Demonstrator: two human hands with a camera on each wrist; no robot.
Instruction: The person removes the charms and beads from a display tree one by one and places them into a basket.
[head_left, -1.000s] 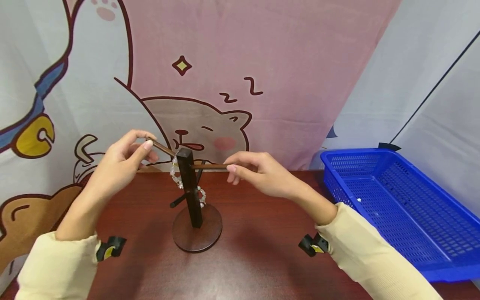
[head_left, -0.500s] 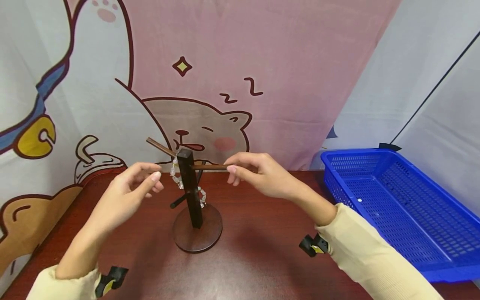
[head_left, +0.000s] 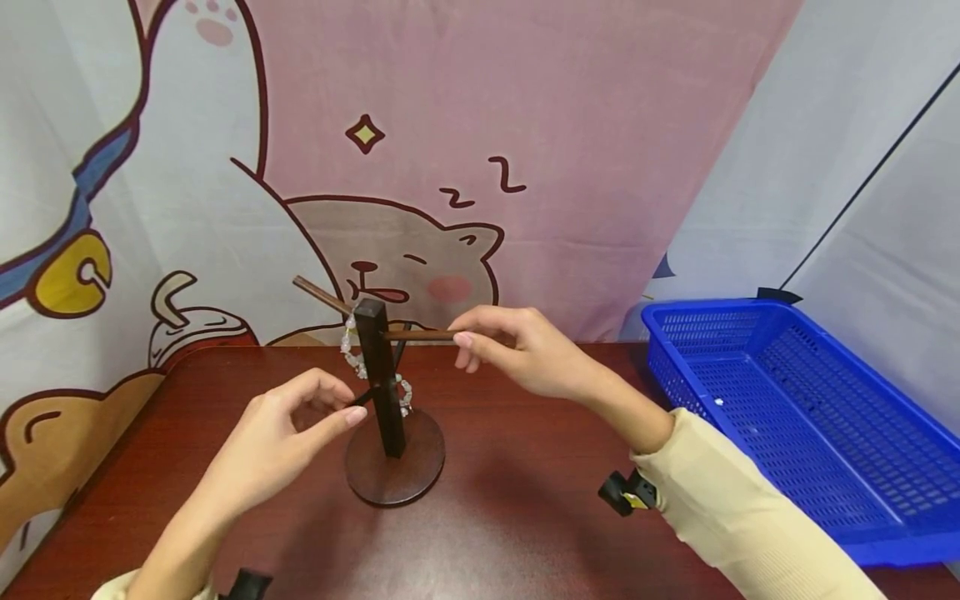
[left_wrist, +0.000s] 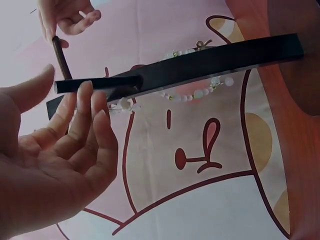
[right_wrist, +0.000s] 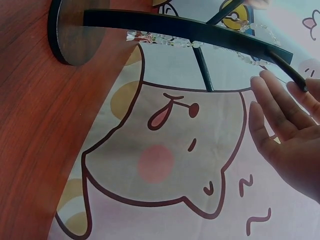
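Observation:
A dark wooden stand, its square post [head_left: 377, 367] rising from a round base [head_left: 395, 479], bears several thin pegs. My left hand [head_left: 273, 442] holds the lower front peg [left_wrist: 100, 82] near its end, between thumb and fingers. My right hand [head_left: 521, 350] pinches the outer end of the upper right peg [head_left: 420, 335]. One clear beaded bracelet [head_left: 349, 346] hangs from the upper left peg [head_left: 318, 292], close to the post. Behind the post, lower down, hangs a second beaded bracelet [head_left: 406, 395], partly hidden in the head view.
The stand is on a reddish-brown table [head_left: 510, 500]. To the right lies a blue plastic basket [head_left: 678, 379] with perforated sides. A cloth backdrop [head_left: 585, 150] with cartoon animals hangs right behind the table.
My left hand has let go of the upper left peg and moved down and right to the lower front peg. The right hand and the stand have stayed in place.

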